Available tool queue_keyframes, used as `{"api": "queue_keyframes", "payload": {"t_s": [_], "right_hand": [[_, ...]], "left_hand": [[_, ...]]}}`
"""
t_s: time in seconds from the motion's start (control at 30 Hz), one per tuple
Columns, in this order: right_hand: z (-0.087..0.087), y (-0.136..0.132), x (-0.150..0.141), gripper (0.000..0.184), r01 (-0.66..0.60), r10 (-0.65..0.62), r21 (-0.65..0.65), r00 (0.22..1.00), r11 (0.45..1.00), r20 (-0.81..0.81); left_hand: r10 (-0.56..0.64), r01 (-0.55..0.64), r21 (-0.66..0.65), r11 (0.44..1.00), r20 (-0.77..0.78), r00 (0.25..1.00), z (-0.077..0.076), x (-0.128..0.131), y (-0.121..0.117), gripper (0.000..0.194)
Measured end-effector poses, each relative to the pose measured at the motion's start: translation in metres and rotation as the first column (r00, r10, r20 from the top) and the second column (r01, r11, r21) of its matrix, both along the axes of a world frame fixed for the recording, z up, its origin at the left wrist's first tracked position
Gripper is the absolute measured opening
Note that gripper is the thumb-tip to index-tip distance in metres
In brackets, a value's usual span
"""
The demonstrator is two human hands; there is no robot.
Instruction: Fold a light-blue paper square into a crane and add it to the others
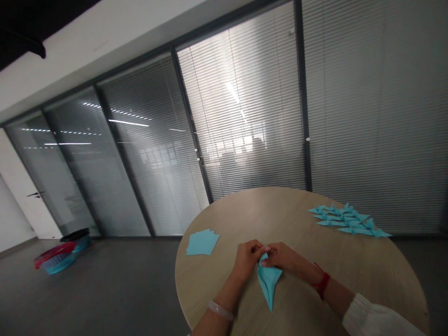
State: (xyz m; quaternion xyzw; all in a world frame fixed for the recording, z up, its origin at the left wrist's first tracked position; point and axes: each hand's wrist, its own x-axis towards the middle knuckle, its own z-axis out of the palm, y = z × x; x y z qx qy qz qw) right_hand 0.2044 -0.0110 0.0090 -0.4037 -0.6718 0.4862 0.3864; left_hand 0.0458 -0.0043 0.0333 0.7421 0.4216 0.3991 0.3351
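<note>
A partly folded piece of light blue origami paper (269,282) is at the near middle of the round table, its long point facing me. My left hand (249,255) pinches its far end from the left, fingers curled. From the right, my right hand (280,256) grips the same far end, thumb and fingertips closed on the paper. Both sets of fingertips nearly meet, so the pinched tip is mostly hidden. A clear bangle circles my left wrist, a red cord my right.
On the round wooden table (269,210), a stack of blue paper sheets (203,242) lies to the left. Several folded blue paper cranes (346,219) sit in rows at the right. Two baskets (58,261) stand on the floor far left. Glass partitions with blinds rise behind the table.
</note>
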Motion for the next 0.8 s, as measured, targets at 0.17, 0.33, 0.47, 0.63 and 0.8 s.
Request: {"api": "queue_keyframes", "payload": {"t_s": [0.17,0.33,0.47,0.63,0.8], "right_hand": [[0.004,-0.005,-0.001,0.024,-0.022,0.022,-0.049,1.000,0.999,0.007],[-0.001,0.003,0.001,0.030,0.003,-0.015,-0.094,0.993,0.996,-0.120],[0.002,0.009,0.006,0.038,0.186,-0.210,-0.151,0.965,0.971,-0.159],[0.010,0.010,0.012,0.037,0.369,-0.415,-0.211,0.877,0.905,-0.243],[0.010,0.010,0.010,0.037,0.384,-0.445,-0.240,0.840,0.892,-0.309]], "left_hand": [[-0.003,0.007,0.048,0.999,-0.087,0.996,0.005,0.001,-0.004,0.032],[-0.050,0.046,0.056,0.997,0.054,0.997,0.008,0.001,-0.007,0.040],[-0.069,0.077,-0.018,0.997,0.283,0.957,0.011,-0.002,-0.006,0.050],[-0.124,0.146,-0.049,0.988,0.309,0.943,0.010,-0.004,0.001,0.043],[-0.121,0.137,-0.042,0.990,0.277,0.953,0.005,-0.004,0.007,0.038]]}}
